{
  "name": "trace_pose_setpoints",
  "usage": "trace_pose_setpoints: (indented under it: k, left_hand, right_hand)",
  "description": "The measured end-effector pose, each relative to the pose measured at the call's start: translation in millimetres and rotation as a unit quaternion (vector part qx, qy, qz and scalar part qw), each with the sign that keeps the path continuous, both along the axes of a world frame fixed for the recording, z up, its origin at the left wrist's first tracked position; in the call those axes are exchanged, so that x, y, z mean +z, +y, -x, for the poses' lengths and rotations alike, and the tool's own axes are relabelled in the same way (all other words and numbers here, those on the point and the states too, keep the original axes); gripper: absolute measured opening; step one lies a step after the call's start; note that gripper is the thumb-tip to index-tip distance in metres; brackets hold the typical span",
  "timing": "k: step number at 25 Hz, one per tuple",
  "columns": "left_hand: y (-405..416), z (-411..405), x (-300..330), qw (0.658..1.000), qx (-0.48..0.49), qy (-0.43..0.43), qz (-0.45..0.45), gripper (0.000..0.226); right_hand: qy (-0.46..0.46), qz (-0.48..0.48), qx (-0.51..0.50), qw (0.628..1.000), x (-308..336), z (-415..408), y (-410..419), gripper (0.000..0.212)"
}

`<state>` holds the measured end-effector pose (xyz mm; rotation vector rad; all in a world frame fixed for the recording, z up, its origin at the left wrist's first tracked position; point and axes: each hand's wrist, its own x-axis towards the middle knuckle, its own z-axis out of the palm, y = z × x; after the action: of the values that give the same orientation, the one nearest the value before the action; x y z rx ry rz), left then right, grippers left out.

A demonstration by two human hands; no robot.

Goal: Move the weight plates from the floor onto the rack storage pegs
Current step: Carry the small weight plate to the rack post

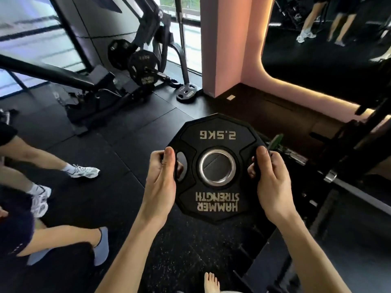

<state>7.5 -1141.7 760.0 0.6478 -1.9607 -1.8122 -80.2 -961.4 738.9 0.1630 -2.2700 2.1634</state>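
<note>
I hold a black 2.5 kg weight plate (216, 193) flat in front of me, its lettering upside down to me and its steel-ringed centre hole showing the floor beneath. My left hand (161, 182) grips its left edge, fingers curled through a grip slot. My right hand (271, 182) grips the right edge the same way. Another small black plate (186, 93) lies on the floor by the pink pillar. Two larger plates (143, 67) hang on the pegs of a machine at the back.
A black rack frame (347, 157) with a chrome bar runs along the right. A bench machine (88, 89) stands at the left back. Two people's legs and shoes (84, 171) are at the left. My bare foot (211, 282) shows at the bottom.
</note>
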Motion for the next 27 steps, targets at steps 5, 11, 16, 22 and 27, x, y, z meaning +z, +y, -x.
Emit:
trace_pose_setpoints:
  k: [5,11,16,22,27]
  left_hand:
    - [-73.6,90.0,1.2,0.999,0.040,0.013,-0.011,0.042]
    - [-175.6,216.5,-12.7,0.999,0.000,0.040,-0.017,0.052]
    - [-260.3,336.7,-3.1,0.995,-0.074,0.059,-0.031,0.050]
    - [-315.8,498.9,4.1,0.989,-0.133,0.052,-0.038,0.040]
    - [-326.1,644.9,0.0,0.984,-0.160,0.061,-0.041,0.038]
  right_hand:
    - [0.000,-0.027,0.037,0.999,10.0,99.7,-78.0,0.039]
    - [-0.002,-0.020,0.019,1.000,2.6,214.1,-174.0,0.039]
    - [-0.007,0.009,-0.029,1.000,7.5,311.9,-248.7,0.044]
    - [-0.009,0.015,-0.103,0.994,10.8,444.6,-297.7,0.046]
    - [0.011,0.026,-0.134,0.991,5.8,577.2,-308.8,0.042]
